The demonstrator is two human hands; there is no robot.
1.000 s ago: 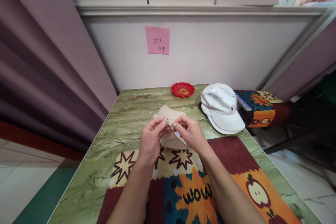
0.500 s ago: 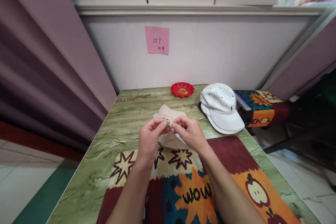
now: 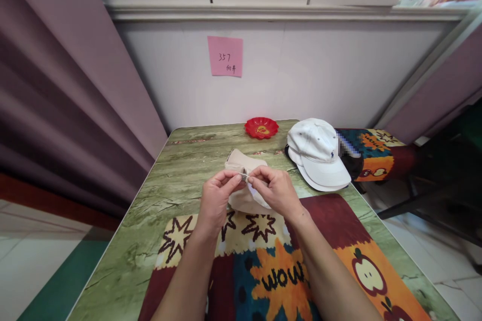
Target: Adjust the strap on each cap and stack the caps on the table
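A beige cap [image 3: 246,204] is under my hands near the middle of the table, its brim toward the back. At its strap sits a small metal buckle [image 3: 244,176]. My left hand [image 3: 218,195] is closed, thumb and forefinger pinching the buckle from the left. From the right, my right hand [image 3: 274,190] pinches the strap close beside the buckle. The fingertips of both hands nearly meet, and they hide part of the strap. Whether the strap runs through the buckle I cannot tell.
White caps [image 3: 318,153] lie stacked at the right, against the table's edge. A red scalloped dish [image 3: 261,128] stands at the back. Beneath my forearms spreads a colourful placemat [image 3: 274,281]. A pink note [image 3: 225,56] sticks to the wall.
The buckle has turned between my fingers and shifted slightly right. The beige strap cloth beside it has folded differently. Both hands keep their pinch.
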